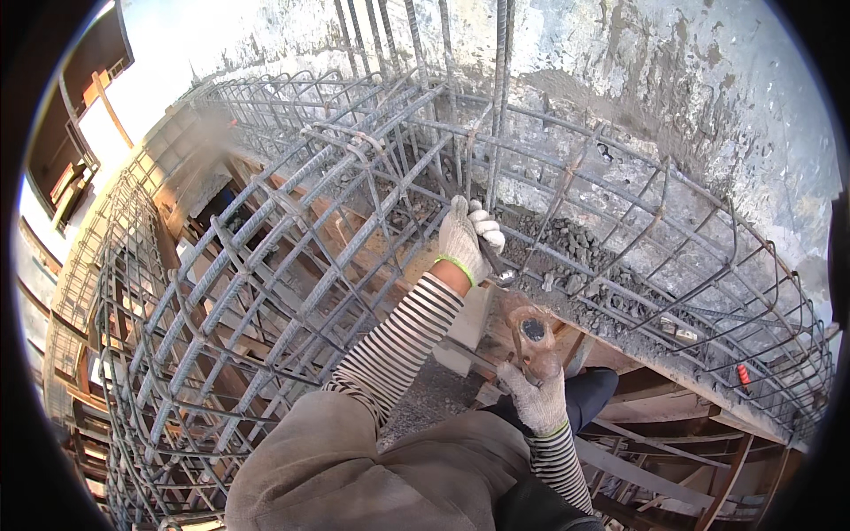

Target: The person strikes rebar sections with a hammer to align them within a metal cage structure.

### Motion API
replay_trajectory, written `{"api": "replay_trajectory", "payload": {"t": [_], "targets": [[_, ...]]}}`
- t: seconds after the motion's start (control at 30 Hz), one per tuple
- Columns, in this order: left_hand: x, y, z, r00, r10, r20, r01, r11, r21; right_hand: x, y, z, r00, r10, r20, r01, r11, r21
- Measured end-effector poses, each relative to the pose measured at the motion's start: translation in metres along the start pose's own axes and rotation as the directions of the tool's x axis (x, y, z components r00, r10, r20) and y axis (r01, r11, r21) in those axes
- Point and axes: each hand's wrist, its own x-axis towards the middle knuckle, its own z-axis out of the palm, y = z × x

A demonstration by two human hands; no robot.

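Note:
My left hand [467, 237], in a white knitted glove, is wrapped around a dark metal bar [491, 257] among the rebar. One end of the bar, with a bright metallic tip, sticks out below the palm; its far end is hard to make out between the rods. Lower and to the right, my gloved right hand [538, 407] is closed around what looks like a hammer [532, 341]. Its brown head shows a dark round face, a short way below the bar's near end and apart from it. My fingers partly hide the handle.
A large rebar cage [310, 221] spans the left, and a lower one [673, 257] runs along the rough plastered wall [637, 80]. Broken rubble [593, 265] lies under the rods. Upright bars [502, 97] rise ahead. Wooden boards [699, 389] edge an opening at right.

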Motion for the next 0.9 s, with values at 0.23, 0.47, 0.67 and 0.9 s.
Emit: {"api": "replay_trajectory", "payload": {"t": [0.23,0.47,0.67,0.9], "targets": [[0.006,-0.001,-0.03,0.998,0.016,0.067,-0.017,1.0,0.017,-0.047,0.014,-0.051,0.991,0.039,-0.129,-0.074,0.958,-0.278],[-0.043,-0.019,0.075,0.993,-0.088,0.073,0.088,0.996,0.003,-0.064,0.034,-0.057,0.956,0.159,-0.247,-0.223,0.94,-0.257],[-0.118,-0.056,0.022,0.982,0.026,0.186,-0.047,0.993,0.11,-0.096,0.041,-0.043,0.926,0.247,-0.287,-0.315,0.924,-0.219],[-0.084,-0.022,-0.012,0.969,-0.053,0.242,0.06,0.998,-0.024,-0.086,0.048,-0.044,0.941,0.216,-0.26,-0.285,0.92,-0.269]]}}
